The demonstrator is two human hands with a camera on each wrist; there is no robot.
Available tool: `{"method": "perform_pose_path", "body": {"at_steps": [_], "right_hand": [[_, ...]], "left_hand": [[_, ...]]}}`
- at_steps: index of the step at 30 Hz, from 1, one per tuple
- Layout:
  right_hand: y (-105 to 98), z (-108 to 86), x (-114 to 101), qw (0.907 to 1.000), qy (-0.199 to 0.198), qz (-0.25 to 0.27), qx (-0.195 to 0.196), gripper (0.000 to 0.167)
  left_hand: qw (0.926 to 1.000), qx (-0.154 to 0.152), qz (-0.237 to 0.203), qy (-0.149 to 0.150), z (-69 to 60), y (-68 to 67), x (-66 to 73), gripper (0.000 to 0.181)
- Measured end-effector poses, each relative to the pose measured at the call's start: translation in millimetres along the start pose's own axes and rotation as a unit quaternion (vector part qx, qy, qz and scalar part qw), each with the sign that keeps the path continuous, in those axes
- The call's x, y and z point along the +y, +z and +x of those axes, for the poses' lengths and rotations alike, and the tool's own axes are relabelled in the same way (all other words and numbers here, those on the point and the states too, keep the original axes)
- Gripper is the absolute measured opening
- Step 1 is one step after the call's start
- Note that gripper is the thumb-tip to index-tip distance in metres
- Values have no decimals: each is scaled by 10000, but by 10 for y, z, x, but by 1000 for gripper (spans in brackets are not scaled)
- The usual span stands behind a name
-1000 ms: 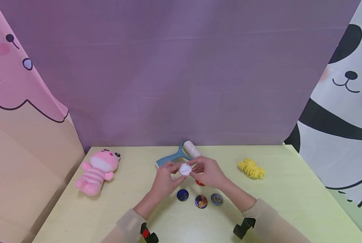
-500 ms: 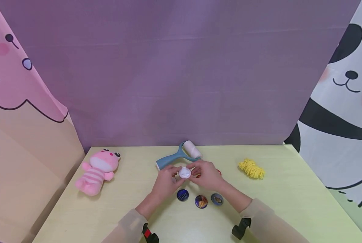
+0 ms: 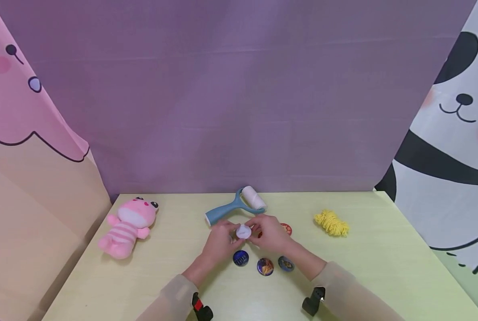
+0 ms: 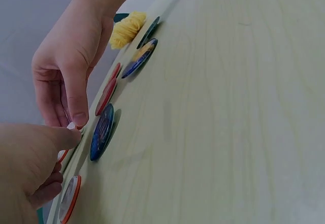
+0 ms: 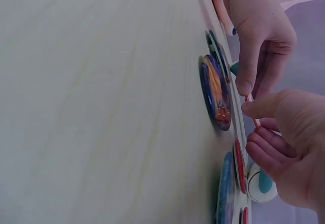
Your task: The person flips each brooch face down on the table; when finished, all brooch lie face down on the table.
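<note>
head view: the left grip [image 3: 220,241] and right grip [image 3: 271,233] are pinching a white disc [image 3: 244,231] by opposite edges, probably steadying it while leaving its face showing; they are holding it above the tabletop [image 3: 383,276], between the near dark-blue badge [image 3: 241,258] and the far roller [image 3: 236,204].

From my end I count one left hand [image 3: 219,241] and one right hand [image 3: 272,235], with one pale disc [image 3: 244,231] pinched in them. On one desk [image 3: 383,254] I make out three picture badges [image 3: 265,266], two red badges [image 3: 286,229], one orange-rimmed disc [image 4: 69,200], one plush toy [image 3: 123,232], one blue roller [image 3: 235,204] and one yellow yarn bundle [image 3: 331,223]. I also see two black wrist cameras [image 3: 312,305].
</note>
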State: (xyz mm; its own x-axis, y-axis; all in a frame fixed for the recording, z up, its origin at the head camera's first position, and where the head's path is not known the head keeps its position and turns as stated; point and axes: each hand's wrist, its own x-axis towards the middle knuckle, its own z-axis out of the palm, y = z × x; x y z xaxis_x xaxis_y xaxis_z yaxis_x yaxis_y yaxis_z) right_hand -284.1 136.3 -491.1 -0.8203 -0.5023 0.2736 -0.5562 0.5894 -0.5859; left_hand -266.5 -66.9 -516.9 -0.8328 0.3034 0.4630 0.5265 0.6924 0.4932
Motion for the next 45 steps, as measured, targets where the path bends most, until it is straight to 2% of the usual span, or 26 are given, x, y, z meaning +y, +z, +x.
{"method": "perform_pose_path", "body": {"at_steps": [9, 22, 28, 35, 40, 45], "right_hand": [[43, 30, 11, 9992, -19, -395, 76, 26], [89, 69, -19, 9986, 60, -522, -23, 23], [100, 76, -30, 9977, -102, -674, -38, 23], [-63, 78, -27, 9975, -82, -705, 31, 26], [-263, 66, -49, 9960, 164, -863, 189, 23], [-434, 10, -58, 9956, 480, -803, 16, 21]], "left_hand": [[9998, -190, 61, -54, 20, 24, -52, 32], [9986, -451, 280, -14, 5, 29, -88, 27], [9983, -461, 344, 43, 4, 30, -88, 23], [9983, -523, 253, 9, 59, 13, 16, 30], [9963, -824, 252, 13, 191, 10, 163, 33], [9941, -1085, 83, 38, 316, 38, 288, 34]]}}
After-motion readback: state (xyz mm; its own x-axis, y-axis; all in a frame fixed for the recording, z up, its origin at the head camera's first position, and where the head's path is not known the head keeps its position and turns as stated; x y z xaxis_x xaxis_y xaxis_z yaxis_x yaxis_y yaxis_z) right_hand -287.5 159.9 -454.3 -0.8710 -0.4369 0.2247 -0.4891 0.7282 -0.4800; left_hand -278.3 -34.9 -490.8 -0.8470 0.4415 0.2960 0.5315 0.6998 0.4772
